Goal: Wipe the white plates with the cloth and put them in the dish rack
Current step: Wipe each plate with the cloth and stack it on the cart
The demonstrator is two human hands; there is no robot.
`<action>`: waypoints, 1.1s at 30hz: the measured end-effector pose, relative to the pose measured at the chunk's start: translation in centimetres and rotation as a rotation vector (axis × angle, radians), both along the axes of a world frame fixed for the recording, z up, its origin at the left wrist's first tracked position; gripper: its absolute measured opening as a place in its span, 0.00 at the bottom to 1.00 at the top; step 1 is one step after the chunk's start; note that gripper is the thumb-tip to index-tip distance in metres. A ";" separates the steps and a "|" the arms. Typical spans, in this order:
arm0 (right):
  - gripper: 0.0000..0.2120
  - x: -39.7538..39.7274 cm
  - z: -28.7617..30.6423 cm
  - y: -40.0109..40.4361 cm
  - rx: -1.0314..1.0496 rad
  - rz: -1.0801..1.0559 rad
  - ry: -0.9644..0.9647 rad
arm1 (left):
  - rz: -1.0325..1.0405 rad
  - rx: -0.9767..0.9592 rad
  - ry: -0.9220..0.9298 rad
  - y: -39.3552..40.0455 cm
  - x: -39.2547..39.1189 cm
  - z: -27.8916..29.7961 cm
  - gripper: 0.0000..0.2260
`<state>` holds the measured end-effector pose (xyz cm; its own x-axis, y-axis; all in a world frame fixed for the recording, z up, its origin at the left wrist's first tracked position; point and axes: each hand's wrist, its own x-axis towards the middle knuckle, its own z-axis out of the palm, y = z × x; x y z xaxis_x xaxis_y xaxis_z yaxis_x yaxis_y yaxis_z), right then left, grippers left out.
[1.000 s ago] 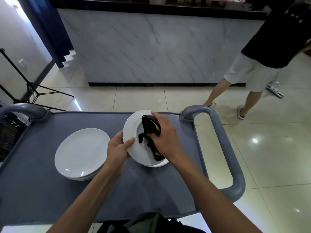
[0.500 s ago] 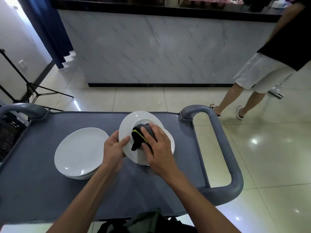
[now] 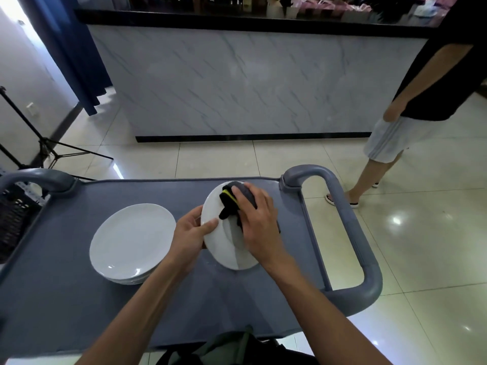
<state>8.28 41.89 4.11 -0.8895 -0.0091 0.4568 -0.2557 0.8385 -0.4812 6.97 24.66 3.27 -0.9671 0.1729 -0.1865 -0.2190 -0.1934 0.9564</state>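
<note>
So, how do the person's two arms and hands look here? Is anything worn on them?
Both forearms are bare up to the bottom edge of the picture: no sleeves show. The left hand and the right hand wear no gloves. No watch, ring or bracelet can be seen on either wrist or on the fingers. No marks show on them.

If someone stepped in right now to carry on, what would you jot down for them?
Left hand grips the rim of the tilted white plate, thumb on its face.
Right hand presses the dark cloth against that plate's upper part.
A stack of white plates waits on the grey cart, left of the hands.
A dark basket at the far left edge may be the rack; I can't tell.
Done: wiping under way. Left: finish this plate, rack it, then do the stack.
</note>
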 end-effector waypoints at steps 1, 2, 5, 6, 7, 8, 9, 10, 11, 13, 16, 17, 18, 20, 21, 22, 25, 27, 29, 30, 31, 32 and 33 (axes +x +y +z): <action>0.24 -0.3 0.5 -0.2 0.021 0.004 0.009 | -0.007 -0.004 0.006 -0.1 0.0 0.1 0.13; 0.25 -0.6 0.9 -0.5 0.051 0.023 0.016 | -0.008 -0.006 0.011 -0.3 -0.2 0.3 0.13; 0.25 -0.9 2.1 -1.6 0.150 0.102 0.033 | -0.005 -0.023 0.036 -0.9 -0.8 0.8 0.13; 0.25 -1.1 2.4 -2.0 0.179 0.120 0.033 | -0.006 -0.026 0.047 -1.2 -0.9 1.0 0.13; 0.26 -1.3 2.7 -2.3 0.206 0.132 0.033 | -0.008 -0.025 0.061 -1.6 -0.9 1.2 0.13; 0.26 -1.5 3.0 -2.6 0.227 0.138 0.033 | -0.012 -0.019 0.077 -1.9 -0.9 1.3 0.13; 0.25 -1.7 3.2 -3.0 0.237 0.137 0.030 | -0.017 -0.010 0.092 -2.3 -0.8 1.4 0.13; 0.25 -2.0 3.5 -3.3 0.231 0.127 0.023 | -0.020 0.000 0.103 -2.7 -0.7 1.4 0.13; 0.24 -2.3 3.7 -3.6 0.204 0.106 0.012 | -0.019 0.012 0.109 -3.0 -0.7 1.4 0.13; 0.23 -3.1 4.3 -4.2 0.101 0.048 -0.014 | -0.008 0.036 0.109 -3.7 -0.8 1.4 0.14; 0.22 -4.3 5.0 -4.5 -0.077 -0.006 -0.045 | 0.023 0.047 0.089 -5.0 -0.9 1.8 0.14; 0.22 -4.5 5.2 -4.6 -0.119 -0.010 -0.048 | 0.033 0.064 0.076 -5.4 -1.0 2.0 0.14; 0.22 -4.7 5.3 -4.7 -0.150 -0.014 -0.049 | 0.041 0.091 0.060 -5.9 -1.0 2.3 0.14; 0.22 -5.1 5.4 -5.0 -0.206 -0.033 -0.063 | 0.055 0.124 0.039 -7.0 -1.2 2.6 0.14; 0.22 -5.2 5.4 -5.1 -0.240 -0.046 -0.077 | 0.062 0.123 0.035 -7.5 -1.3 2.7 0.15; 0.22 -5.3 5.4 -5.3 -0.269 -0.056 -0.091 | 0.066 0.123 0.033 -8.0 -1.4 2.8 0.15; 0.21 -5.4 5.4 -6.0 -0.318 -0.070 -0.102 | 0.066 0.144 0.027 -9.2 -1.7 3.1 0.16; 0.21 -5.2 5.3 -6.4 -0.334 -0.077 -0.098 | 0.064 0.162 0.017 -10.0 -1.9 3.1 0.16; 0.21 -5.0 5.3 -6.7 -0.344 -0.089 -0.104 | 0.064 0.182 0.004 -10.7 -2.0 3.1 0.16; 0.20 -4.9 5.3 -6.8 -0.362 -0.094 -0.111 | 0.063 0.193 -0.003 -11.1 -2.1 3.0 0.17; 0.20 -4.7 5.4 -6.9 -0.397 -0.094 -0.114 | 0.063 0.206 -0.010 -11.4 -2.2 3.0 0.18; 0.19 -4.6 5.5 -6.9 -0.450 -0.091 -0.116 | 0.064 0.218 -0.016 -11.8 -2.3 3.0 0.18; 0.19 -4.4 5.6 -6.9 -0.513 -0.088 -0.122 | 0.069 0.230 -0.022 -12.2 -2.5 3.0 0.19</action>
<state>3.90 34.96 9.75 -0.9237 0.2653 0.2765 -0.1120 0.5032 -0.8569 4.45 12.43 6.25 -0.9743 0.1467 -0.1707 -0.2177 -0.4212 0.8804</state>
